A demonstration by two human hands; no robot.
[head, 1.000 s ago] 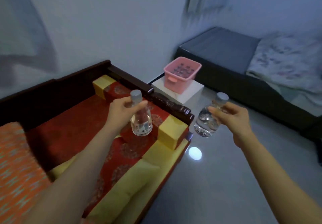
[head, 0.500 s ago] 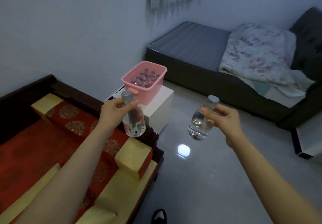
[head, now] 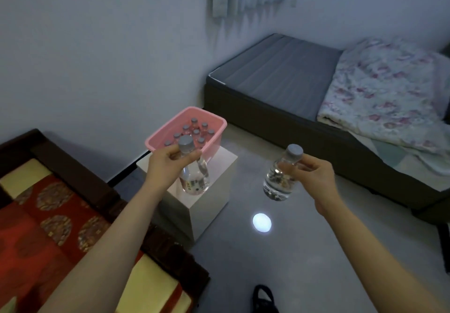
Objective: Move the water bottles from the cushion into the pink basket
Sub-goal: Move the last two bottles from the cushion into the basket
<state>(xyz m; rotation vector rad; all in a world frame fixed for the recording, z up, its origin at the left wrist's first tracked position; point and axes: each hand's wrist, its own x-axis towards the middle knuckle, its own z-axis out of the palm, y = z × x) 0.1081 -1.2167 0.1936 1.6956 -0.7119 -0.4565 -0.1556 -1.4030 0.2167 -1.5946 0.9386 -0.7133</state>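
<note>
My left hand (head: 168, 164) grips a clear water bottle (head: 194, 178) by its neck, just in front of the pink basket (head: 168, 132). The bottle hangs upright over the white box (head: 209, 205) on which the basket stands. Several grey-capped bottles (head: 194, 131) stand inside the basket. My right hand (head: 314, 171) holds a second clear water bottle (head: 280, 178) by the neck, upright above the floor, to the right of the box. The red and yellow cushion (head: 48, 220) lies at the lower left.
A dark wooden bench frame (head: 117, 198) edges the cushion. A low dark bed (head: 280, 108) with a floral blanket (head: 389, 93) fills the right. The grey floor (head: 280, 264) carries a bright light reflection. A black shoe (head: 264, 298) shows at the bottom edge.
I have moved away from the cushion toward the basket. Both hands carried their bottles forward; the left bottle now hangs right before the basket.
</note>
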